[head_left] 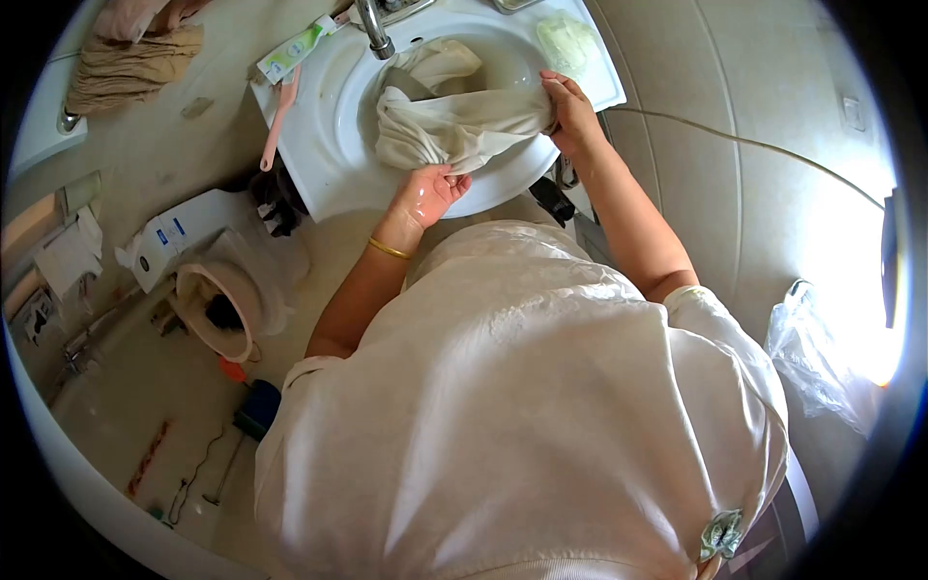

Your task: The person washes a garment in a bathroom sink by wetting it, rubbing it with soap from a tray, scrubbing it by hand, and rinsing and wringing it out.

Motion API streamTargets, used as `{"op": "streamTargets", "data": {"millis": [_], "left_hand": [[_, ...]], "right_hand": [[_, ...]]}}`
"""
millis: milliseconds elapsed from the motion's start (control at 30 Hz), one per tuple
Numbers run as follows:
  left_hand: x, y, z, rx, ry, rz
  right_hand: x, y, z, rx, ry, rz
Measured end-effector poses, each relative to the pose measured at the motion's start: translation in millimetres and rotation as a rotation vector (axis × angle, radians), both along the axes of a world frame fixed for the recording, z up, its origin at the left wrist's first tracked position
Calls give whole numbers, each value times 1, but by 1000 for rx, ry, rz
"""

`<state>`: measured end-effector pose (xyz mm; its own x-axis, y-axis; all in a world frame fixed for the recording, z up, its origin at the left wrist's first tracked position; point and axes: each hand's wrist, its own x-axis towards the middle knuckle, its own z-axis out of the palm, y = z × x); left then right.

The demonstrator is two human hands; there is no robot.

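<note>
A wet, off-white cloth [464, 126] is stretched between my two hands over the white washbasin [329, 174]. My left hand [428, 193] pinches its near edge at the basin's front rim, with wet skin and a gold bangle at the wrist. At the basin's right side, my right hand [572, 111] grips the other end, fingers curled round it. The far part of the cloth droops into the bowl, where some water shows. Above the bowl hangs the metal faucet [375, 29]. I cannot make out what kind of garment or cloth it is.
A green-and-white tube [295, 48] and a pink-handled brush [281, 121] lie at the basin's left edge. On the right corner sits a pale green packet [567, 42]. A bucket [220, 309] stands below left; a clear plastic bag [817, 353] hangs at right.
</note>
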<state>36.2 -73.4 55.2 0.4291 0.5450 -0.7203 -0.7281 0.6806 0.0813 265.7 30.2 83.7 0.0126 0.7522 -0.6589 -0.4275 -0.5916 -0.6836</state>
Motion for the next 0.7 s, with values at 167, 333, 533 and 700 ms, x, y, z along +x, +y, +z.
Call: {"op": "streamTargets", "data": {"millis": [167, 333, 533, 700], "left_hand": [[9, 4, 1, -21, 64, 244], [-7, 34, 24, -143, -69, 531], [-12, 43, 24, 22, 103, 284], [-22, 34, 31, 285, 309, 46]], "right_hand": [[-1, -5, 65, 114, 141, 92], [-4, -8, 103, 211, 150, 189], [11, -16, 89, 201, 19, 218], [23, -15, 72, 232, -282, 375]]}}
